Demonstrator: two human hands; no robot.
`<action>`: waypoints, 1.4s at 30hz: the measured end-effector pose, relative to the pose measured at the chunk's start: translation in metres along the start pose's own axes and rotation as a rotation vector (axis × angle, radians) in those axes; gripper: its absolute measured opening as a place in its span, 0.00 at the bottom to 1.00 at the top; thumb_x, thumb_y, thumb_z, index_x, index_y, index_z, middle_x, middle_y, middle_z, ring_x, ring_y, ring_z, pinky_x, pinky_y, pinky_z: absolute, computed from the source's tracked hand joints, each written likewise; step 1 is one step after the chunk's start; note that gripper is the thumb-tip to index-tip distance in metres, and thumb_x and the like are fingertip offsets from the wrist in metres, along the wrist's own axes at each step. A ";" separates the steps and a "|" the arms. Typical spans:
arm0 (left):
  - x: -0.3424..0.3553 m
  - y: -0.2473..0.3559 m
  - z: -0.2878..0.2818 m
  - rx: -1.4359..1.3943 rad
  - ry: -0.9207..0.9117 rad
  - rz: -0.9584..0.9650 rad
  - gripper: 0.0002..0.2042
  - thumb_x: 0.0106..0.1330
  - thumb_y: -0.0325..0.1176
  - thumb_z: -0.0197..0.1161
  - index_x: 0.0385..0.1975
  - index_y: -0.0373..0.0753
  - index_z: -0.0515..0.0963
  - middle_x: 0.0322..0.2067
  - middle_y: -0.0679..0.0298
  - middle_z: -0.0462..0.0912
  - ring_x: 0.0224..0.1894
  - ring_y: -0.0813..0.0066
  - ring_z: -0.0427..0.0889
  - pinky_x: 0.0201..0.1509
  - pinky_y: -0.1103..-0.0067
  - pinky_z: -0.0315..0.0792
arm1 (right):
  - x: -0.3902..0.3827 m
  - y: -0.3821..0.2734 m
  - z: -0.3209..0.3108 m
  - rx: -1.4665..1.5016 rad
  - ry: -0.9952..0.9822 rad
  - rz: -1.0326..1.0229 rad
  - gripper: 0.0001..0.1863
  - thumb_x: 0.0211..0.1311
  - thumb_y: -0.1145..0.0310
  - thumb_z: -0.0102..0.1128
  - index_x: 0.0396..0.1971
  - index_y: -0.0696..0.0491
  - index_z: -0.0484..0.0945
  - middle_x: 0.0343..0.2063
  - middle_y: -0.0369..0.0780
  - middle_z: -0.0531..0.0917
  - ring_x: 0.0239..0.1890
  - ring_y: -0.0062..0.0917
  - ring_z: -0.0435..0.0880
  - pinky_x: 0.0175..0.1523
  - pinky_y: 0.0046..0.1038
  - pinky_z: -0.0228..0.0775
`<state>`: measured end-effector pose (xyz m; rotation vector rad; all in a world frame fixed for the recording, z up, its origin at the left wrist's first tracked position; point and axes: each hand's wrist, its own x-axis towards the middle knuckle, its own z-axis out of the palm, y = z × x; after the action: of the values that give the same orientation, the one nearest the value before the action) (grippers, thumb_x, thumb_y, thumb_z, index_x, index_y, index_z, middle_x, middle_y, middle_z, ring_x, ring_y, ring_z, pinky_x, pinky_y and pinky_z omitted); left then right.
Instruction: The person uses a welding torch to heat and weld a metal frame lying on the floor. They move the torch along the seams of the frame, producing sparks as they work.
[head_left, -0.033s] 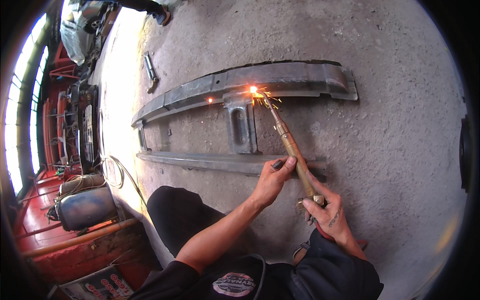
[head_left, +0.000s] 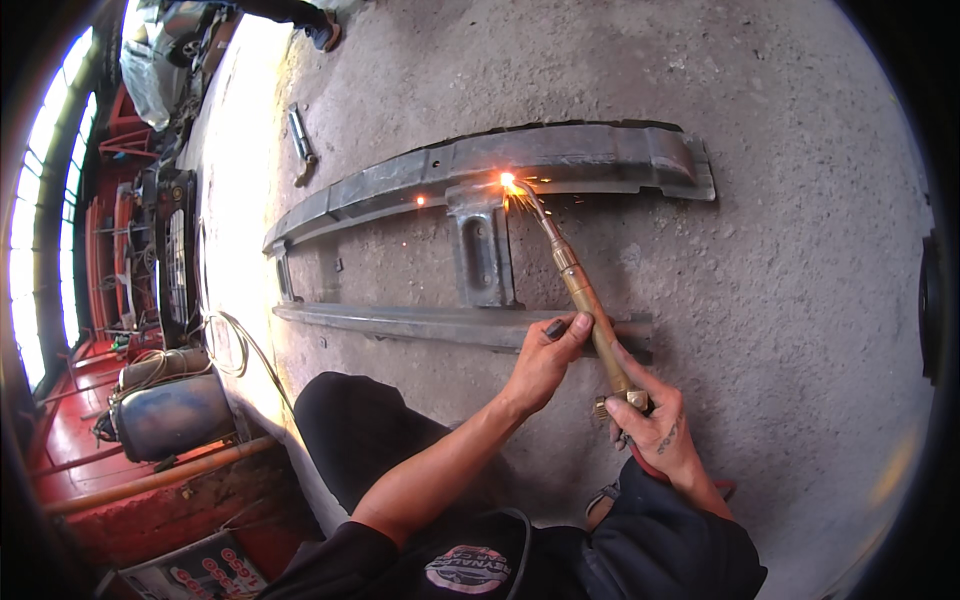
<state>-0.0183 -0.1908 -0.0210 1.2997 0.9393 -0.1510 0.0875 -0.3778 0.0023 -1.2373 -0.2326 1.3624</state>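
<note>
The left grip (head_left: 546,368) is closed, its thumb (head_left: 580,326) pointing upward; the bare left forearm (head_left: 450,460) slants away below and left of it. The right grip (head_left: 652,420), lower and to the right, has curled fingers, the index finger (head_left: 640,371) stretched up-left toward the left grip, the bare right wrist (head_left: 692,480) just below.

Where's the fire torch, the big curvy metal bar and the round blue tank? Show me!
Torch (head_left: 578,289): head view, on its brass-coloured body.
Curvy metal bar (head_left: 480,155): head view, middle of its long face.
Blue tank (head_left: 178,416): head view, on its rounded side.
</note>
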 end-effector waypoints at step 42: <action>0.012 0.011 0.006 0.169 0.027 -0.056 0.26 0.84 0.51 0.49 0.55 0.30 0.82 0.46 0.60 0.88 0.49 0.73 0.83 0.59 0.73 0.72 | 0.010 0.005 -0.036 0.227 -0.093 -0.028 0.35 0.69 0.74 0.61 0.76 0.51 0.66 0.31 0.36 0.83 0.23 0.16 0.80 0.26 0.22 0.75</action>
<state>-0.0013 -0.1879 -0.0211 1.4341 1.0034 -0.2614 0.1143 -0.3896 -0.0219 -0.9801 -0.1542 1.3830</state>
